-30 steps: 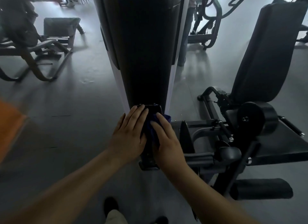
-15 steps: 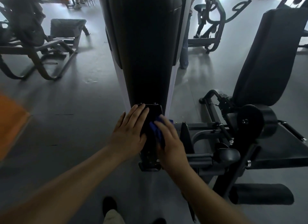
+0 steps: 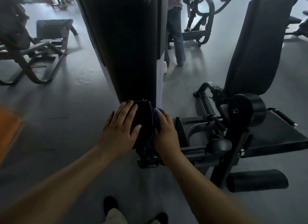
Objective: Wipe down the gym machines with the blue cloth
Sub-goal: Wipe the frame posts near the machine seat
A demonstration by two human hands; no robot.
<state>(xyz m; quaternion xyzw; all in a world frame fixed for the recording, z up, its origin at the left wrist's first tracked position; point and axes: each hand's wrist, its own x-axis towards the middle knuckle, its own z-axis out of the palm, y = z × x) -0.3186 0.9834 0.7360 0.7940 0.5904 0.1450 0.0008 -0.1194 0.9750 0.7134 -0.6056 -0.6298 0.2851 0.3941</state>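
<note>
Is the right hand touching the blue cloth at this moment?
Touching. The head view shows the right hand pressing the blue cloth against the side of the black machine; the cloth shows from under its fingers, with no gap.

Dim grey floor (image 3: 58, 107), orange mat (image 3: 8, 128) left

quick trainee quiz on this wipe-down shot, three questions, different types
1. True or false: the left hand holds the cloth.
2. On which side of the black cover does the right hand press the cloth? A left, B right, C top.
3. Fill in: the left hand lies ___ on the cover.
Key: 1 false; 2 B; 3 flat.
</note>
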